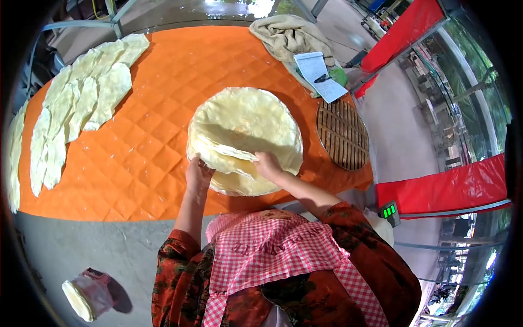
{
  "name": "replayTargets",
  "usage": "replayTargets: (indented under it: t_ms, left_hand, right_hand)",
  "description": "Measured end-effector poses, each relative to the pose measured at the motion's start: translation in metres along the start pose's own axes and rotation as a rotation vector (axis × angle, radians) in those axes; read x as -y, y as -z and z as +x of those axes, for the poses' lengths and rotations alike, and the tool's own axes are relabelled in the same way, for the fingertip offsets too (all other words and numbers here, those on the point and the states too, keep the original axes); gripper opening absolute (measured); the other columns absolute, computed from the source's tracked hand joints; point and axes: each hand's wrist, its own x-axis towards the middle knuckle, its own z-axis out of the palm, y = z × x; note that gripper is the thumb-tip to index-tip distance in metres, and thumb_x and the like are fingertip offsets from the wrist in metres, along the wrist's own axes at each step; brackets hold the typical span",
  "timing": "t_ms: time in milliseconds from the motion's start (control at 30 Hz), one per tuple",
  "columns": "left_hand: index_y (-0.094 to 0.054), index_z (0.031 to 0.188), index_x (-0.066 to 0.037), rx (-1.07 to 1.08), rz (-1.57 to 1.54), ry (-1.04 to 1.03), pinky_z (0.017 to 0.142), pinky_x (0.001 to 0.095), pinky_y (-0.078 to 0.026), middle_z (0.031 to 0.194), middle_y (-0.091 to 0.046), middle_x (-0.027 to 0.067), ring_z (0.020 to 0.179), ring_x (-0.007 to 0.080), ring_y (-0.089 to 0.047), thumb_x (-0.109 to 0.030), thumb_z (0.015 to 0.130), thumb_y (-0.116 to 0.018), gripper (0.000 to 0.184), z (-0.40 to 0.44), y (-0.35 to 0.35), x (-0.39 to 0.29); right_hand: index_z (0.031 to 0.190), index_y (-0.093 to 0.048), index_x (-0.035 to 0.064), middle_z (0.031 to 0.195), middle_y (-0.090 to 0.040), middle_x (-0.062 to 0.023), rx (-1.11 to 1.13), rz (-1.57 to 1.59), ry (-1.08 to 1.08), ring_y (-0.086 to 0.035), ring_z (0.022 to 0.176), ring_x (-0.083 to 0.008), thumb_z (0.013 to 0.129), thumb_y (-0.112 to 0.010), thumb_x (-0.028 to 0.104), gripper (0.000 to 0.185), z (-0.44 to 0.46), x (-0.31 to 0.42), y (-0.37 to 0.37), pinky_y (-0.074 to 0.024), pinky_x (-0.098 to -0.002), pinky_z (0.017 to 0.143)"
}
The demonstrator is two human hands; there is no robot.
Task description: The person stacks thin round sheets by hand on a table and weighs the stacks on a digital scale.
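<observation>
A stack of large round thin flatbreads (245,117) lies on the orange cloth (163,109) in front of me. My left hand (200,170) grips the near left edge of the upper flatbreads, its fingertips partly hidden beneath them. With my right hand (267,164) I pinch the near edge of the same sheets, right of the middle. That edge is lifted and folded back, and a shadowed gap shows between it and the lower flatbreads (245,184). How many sheets are raised I cannot tell.
Overlapping flatbreads (81,92) spread along the table's left side. A round slatted wooden board (342,133) lies at the right, below an open notepad (313,65) with a dark pen (322,78) and a crumpled beige cloth (289,38). A bagged stack (81,297) sits on the floor.
</observation>
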Motion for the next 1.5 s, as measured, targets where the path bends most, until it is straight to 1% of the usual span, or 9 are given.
replayTargets:
  t_ms: [467,667,833,1000,1133,1200,1267,1400,1500]
  left_hand:
    - [-0.039,0.124,-0.008,-0.075,0.53,-0.123,0.074,0.0416,-0.055,0.116,-0.054,0.0126,0.1,0.0275,-0.058,-0.005,0.086,-0.05,0.04,-0.009,-0.004,0.004]
    - [-0.029,0.131,-0.01,-0.096,0.53,-0.129,0.07,0.0392,-0.057,0.123,-0.048,0.0156,0.101,0.0303,-0.059,0.0,0.083,-0.048,0.052,-0.017,-0.009,0.024]
    - [-0.028,0.131,-0.007,-0.074,0.511,-0.157,0.074,0.0398,-0.057,0.123,-0.048,0.0171,0.106,0.0305,-0.057,-0.003,0.085,-0.052,0.052,-0.022,-0.011,0.027]
    - [-0.03,0.131,-0.004,-0.08,0.581,-0.252,0.075,0.0348,-0.056,0.125,-0.047,0.0179,0.106,0.0285,-0.056,-0.003,0.085,-0.056,0.053,-0.02,-0.013,0.029]
    - [-0.034,0.128,0.001,-0.244,0.79,-0.274,0.075,0.0326,-0.054,0.118,-0.052,0.0177,0.1,0.0273,-0.058,-0.002,0.081,-0.063,0.056,-0.01,-0.002,0.038]
    - [-0.038,0.125,0.002,-0.231,0.728,-0.288,0.074,0.0332,-0.054,0.111,-0.055,0.0168,0.095,0.0266,-0.059,-0.001,0.078,-0.066,0.055,-0.004,0.007,0.042]
    - [-0.044,0.119,0.004,-0.254,0.713,-0.234,0.076,0.0334,-0.052,0.109,-0.057,0.0167,0.094,0.0258,-0.059,0.001,0.076,-0.066,0.049,-0.011,-0.002,0.037]
    - [-0.049,0.112,0.004,-0.288,0.666,-0.269,0.076,0.0338,-0.051,0.102,-0.059,0.0148,0.088,0.0248,-0.059,0.002,0.074,-0.066,0.041,-0.012,-0.001,0.042]
    - [-0.048,0.11,0.004,-0.299,0.681,-0.235,0.073,0.034,-0.052,0.099,-0.058,0.0142,0.086,0.0245,-0.059,0.003,0.073,-0.066,0.041,-0.011,-0.004,0.038]
  right_hand:
    - [0.077,-0.059,0.0006,0.074,-0.061,-0.0207,-0.062,-0.109,0.107,-0.06,0.066,-0.0382,0.078,-0.061,0.009,0.008,-0.005,0.004,-0.002,-0.0475,-0.0463,0.061]
    - [0.103,-0.061,0.011,0.094,-0.065,-0.0148,-0.113,-0.18,0.219,-0.064,0.076,-0.0344,0.078,-0.051,0.0,0.029,-0.008,0.037,0.002,-0.0508,-0.044,0.064]
    - [0.121,-0.053,0.0016,0.123,-0.057,-0.0169,0.13,-0.082,0.041,-0.061,0.101,-0.0358,0.086,-0.053,0.007,0.035,-0.012,0.039,-0.005,-0.0516,-0.0451,0.083]
    - [0.133,-0.042,-0.0001,0.129,-0.051,-0.0208,-0.11,-0.225,0.307,-0.057,0.107,-0.0361,0.087,-0.056,0.012,0.05,-0.026,0.037,-0.023,-0.0509,-0.0439,0.083]
    - [0.121,-0.052,-0.0054,0.114,-0.06,-0.0211,-0.046,-0.012,0.208,-0.062,0.094,-0.0334,0.086,-0.058,0.014,0.041,-0.022,0.046,-0.012,-0.0517,-0.0453,0.077]
    - [0.099,-0.061,-0.0081,0.089,-0.066,-0.0186,0.323,0.051,-0.277,-0.064,0.077,-0.0293,0.084,-0.061,0.013,0.026,0.008,0.045,0.009,-0.0527,-0.0425,0.07]
    - [0.086,-0.065,-0.0038,0.073,-0.065,-0.0144,0.214,0.035,-0.401,-0.062,0.065,-0.0219,0.076,-0.065,0.011,0.018,0.054,0.044,0.051,-0.0514,-0.035,0.058]
    - [0.091,-0.066,-0.0019,0.079,-0.069,-0.0133,0.011,-0.072,-0.31,-0.066,0.067,-0.0224,0.077,-0.065,0.013,0.02,0.15,0.06,0.213,-0.0527,-0.036,0.061]
    - [0.089,-0.066,0.0008,0.079,-0.067,-0.0159,-0.194,-0.409,0.126,-0.065,0.07,-0.0279,0.078,-0.065,0.012,0.016,0.175,0.075,0.282,-0.0519,-0.0391,0.066]
